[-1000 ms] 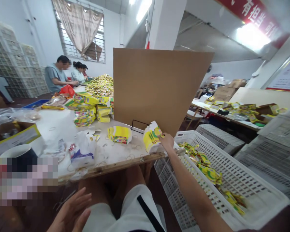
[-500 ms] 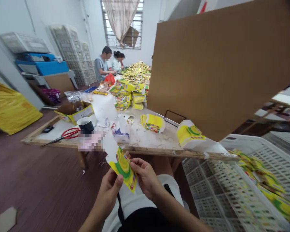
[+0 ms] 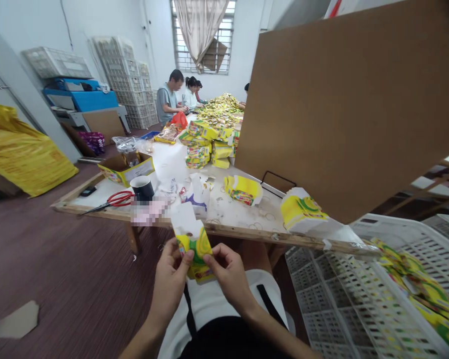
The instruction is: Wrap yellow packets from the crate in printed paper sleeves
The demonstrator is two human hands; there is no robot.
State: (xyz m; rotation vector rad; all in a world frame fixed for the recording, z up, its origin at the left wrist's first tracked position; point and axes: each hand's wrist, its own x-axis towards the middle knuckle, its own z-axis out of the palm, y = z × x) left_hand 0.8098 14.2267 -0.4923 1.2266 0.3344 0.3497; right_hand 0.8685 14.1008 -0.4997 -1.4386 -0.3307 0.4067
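**Figure.** Head view of a seated worker at the near edge of a packing table (image 3: 247,232).

Both hands were closed in a pinch on a single yellow-and-white packet (image 3: 192,238). The left hand (image 3: 170,273) gripped its lower left edge, and the right hand (image 3: 228,274) gripped its lower right edge. Each thumb lay over the printed face. The packet stood roughly upright above the lap, just short of the table edge and not touching it, with its white upper end at 12 o'clock from the hands.

From the packet:
- **2 o'clock:** a stack of flat packets (image 3: 302,212) lay on the table corner.
- **3 o'clock:** a white crate (image 3: 322,294) held filled sachets (image 3: 415,281).
- **1 o'clock:** a cardboard sheet (image 3: 351,99) stood propped on the table.
- **11 o'clock:** a black cup (image 3: 142,187) stood on the table.
- **10 o'clock:** red-handled scissors (image 3: 112,200) lay on the table.
- **12 o'clock:** other people (image 3: 172,97) sat far off along the table, and their hands were too small to make out.

The step in hand was judged to be the opening of one flat packet, held at its lower edge and not yet visibly spread. Whether its walls had begun to part could not be told. Parting them would call for the two thumbs to slide against the fingers behind. It would also call for light pressure, since a hard pinch would likely crease the thin card.
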